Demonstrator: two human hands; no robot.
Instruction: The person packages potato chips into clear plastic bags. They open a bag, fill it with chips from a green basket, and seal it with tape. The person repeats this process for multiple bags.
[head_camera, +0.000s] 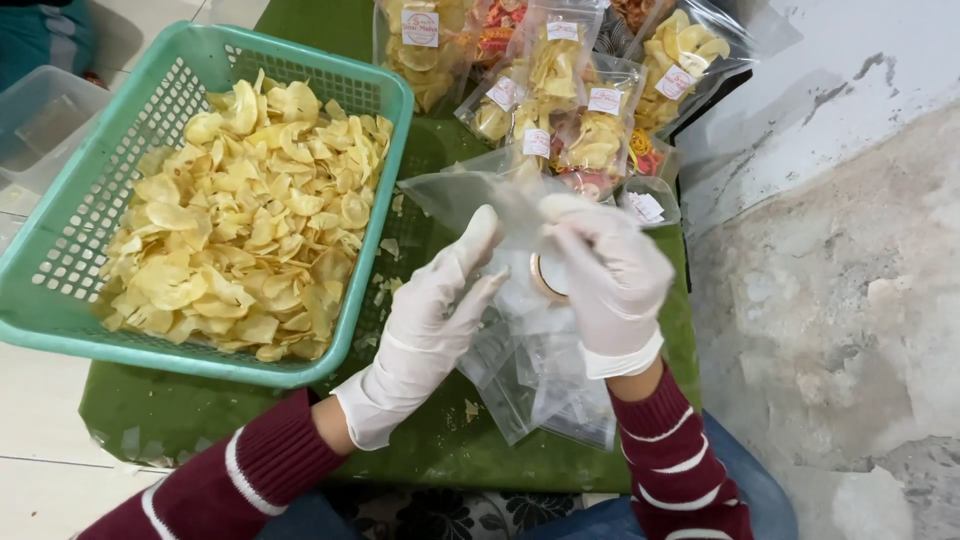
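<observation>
Hands in white gloves meet at the centre of the frame in the head view. The left hand (430, 320) comes from the lower left, and its fingers are closed on the edge of an empty clear plastic bag (470, 200). The right hand (610, 280) comes from the lower right and pinches the other side of the same bag, so the bag is held up between both hands, just above the middle of the picture. Both sleeves are dark red with white stripes.

Under the hands, in the lower centre, lies a loose pile of empty clear bags (540, 390) on a green mat (180, 420). At the left of the frame stands a turquoise plastic basket (60, 260), filled with pale yellow chips (250, 220). It is near the left hand but not touching it. At the upper centre and upper right lie filled chip packets (590, 110) with small labels, just behind the held bag. The right part of the frame shows a rough grey floor (850, 300).
</observation>
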